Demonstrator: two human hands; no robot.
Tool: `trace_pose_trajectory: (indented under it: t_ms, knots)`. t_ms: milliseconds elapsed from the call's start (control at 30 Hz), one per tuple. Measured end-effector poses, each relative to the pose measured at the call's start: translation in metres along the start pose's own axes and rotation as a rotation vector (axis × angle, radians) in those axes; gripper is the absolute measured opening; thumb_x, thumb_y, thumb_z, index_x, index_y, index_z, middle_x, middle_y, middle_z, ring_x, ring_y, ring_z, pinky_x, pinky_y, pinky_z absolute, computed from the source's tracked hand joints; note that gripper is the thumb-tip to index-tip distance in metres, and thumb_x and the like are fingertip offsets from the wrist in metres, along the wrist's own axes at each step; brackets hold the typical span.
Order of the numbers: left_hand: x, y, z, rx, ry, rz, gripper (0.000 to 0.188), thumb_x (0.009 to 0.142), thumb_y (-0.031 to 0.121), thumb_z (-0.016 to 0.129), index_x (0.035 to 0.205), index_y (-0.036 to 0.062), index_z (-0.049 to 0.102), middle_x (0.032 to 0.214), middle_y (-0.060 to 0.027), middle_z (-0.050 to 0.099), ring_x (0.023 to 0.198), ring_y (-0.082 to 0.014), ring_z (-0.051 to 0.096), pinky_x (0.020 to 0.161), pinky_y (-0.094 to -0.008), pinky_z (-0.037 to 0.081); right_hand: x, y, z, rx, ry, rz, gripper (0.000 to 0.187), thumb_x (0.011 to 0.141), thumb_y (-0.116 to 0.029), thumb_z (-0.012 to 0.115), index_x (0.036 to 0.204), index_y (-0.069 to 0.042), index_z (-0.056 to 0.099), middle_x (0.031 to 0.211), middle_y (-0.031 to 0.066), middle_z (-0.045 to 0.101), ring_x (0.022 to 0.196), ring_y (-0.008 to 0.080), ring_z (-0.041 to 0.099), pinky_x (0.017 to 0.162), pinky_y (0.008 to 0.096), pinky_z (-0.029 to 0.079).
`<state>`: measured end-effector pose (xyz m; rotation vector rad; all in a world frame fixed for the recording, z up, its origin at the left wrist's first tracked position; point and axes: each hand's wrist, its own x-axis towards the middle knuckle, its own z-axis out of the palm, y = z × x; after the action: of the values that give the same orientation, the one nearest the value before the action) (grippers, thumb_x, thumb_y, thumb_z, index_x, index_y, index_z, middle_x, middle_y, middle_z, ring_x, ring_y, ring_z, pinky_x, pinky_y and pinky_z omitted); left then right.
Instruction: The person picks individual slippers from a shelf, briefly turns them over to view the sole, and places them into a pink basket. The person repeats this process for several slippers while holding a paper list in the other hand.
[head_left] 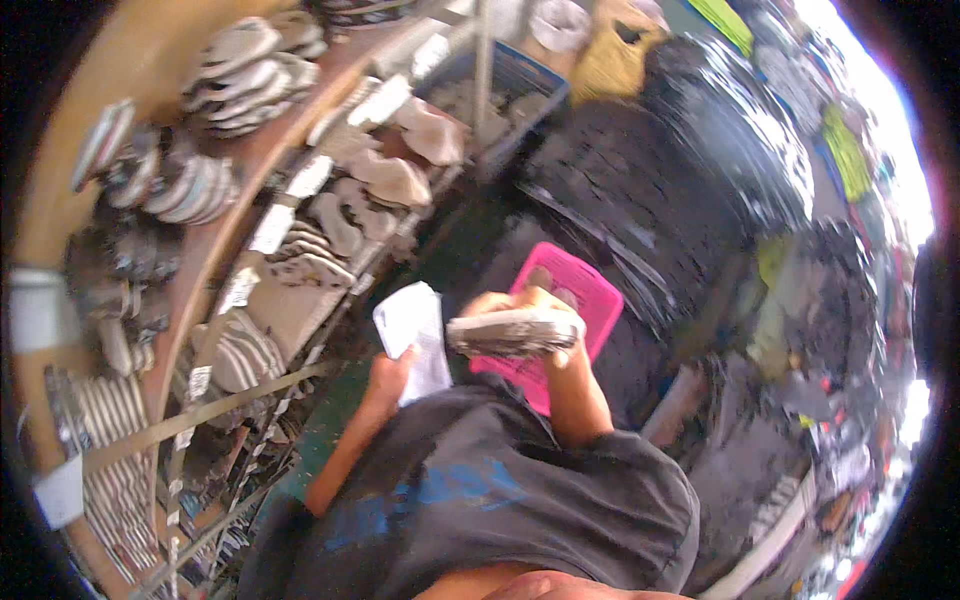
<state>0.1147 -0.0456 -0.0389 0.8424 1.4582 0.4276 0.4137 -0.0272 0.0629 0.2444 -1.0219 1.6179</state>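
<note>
In my left hand [388, 378] is a wad of white paper sheets [412, 312], the thumb pressed on its lower edge. My right hand [545, 300] is wrapped round a stack of thin, flat, off-white pieces [515, 334], seen edge-on, in front of my body. Below that stack and partly hidden by it shows a bright pink plastic basket [597, 290]. Whether my right hand also touches the basket, I cannot tell. Small brownish shapes show at the basket's far side, too blurred to name.
Along the left run tiered shelves with stacks of curved off-white pieces [240, 75], striped bundles [240, 350] and white labels. A blue crate [535, 72] stands at the far end. Large black plastic sacks [620, 150] crowd the right side, with a yellow sack [612, 60] behind them.
</note>
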Motion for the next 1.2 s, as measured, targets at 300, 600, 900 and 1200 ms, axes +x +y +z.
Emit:
trace_pose_trajectory:
  t_ms: [300, 600, 900, 1200]
  knots:
    - [0.01, -0.003, -0.016, 0.194, 0.03, 0.102, 0.042, 0.098, 0.035, 0.067, 0.106, -0.0053, 0.074, 0.082, -0.0026, 0.068, 0.073, -0.013, 0.058, 0.066, -0.036, 0.048, 0.1, -0.019, -0.02, 0.008, 0.456, 0.208, 0.1, 0.071, -0.037, 0.092, 0.147, 0.008, 0.043, 0.134, 0.0261, 0.061, 0.113, 0.0392, 0.068, 0.093, 0.0512, 0.059]
    - [0.034, 0.005, -0.052, 0.012, 0.11, 0.03, 0.049, 0.094, 0.042, 0.071, 0.1, -0.006, 0.074, 0.078, -0.0019, 0.066, 0.069, -0.0129, 0.056, 0.063, -0.035, 0.046, 0.381, -0.058, -0.027, -1.406, 0.093, 0.112, 0.079, 0.081, -0.048, 0.079, 0.138, 0.004, 0.062, 0.109, 0.0059, 0.07, 0.103, 0.0143, 0.064, 0.087, 0.0334, 0.052]
    - [0.052, 0.024, -0.069, -0.149, 0.19, 0.142, 0.048, 0.091, 0.041, 0.075, 0.085, -0.0065, 0.07, 0.071, 0.0003, 0.06, 0.061, -0.0145, 0.05, 0.056, -0.0363, 0.041, 0.519, 0.033, -0.055, -2.159, -0.04, 0.482, 0.064, 0.073, -0.049, 0.074, 0.127, -0.015, 0.073, 0.115, 0.0173, 0.074, 0.109, 0.0368, 0.07, 0.095, 0.0467, 0.054]
    - [0.076, -0.001, -0.09, 0.057, 0.175, 0.023, 0.045, 0.094, 0.038, 0.072, 0.107, -0.0052, 0.073, 0.087, -0.0069, 0.071, 0.075, -0.0167, 0.059, 0.071, -0.0376, 0.049, 0.557, 0.011, -0.055, -2.06, -0.166, 0.425, 0.064, 0.072, -0.047, 0.078, 0.122, -0.007, 0.075, 0.11, 0.022, 0.075, 0.101, 0.0344, 0.073, 0.091, 0.0407, 0.057]
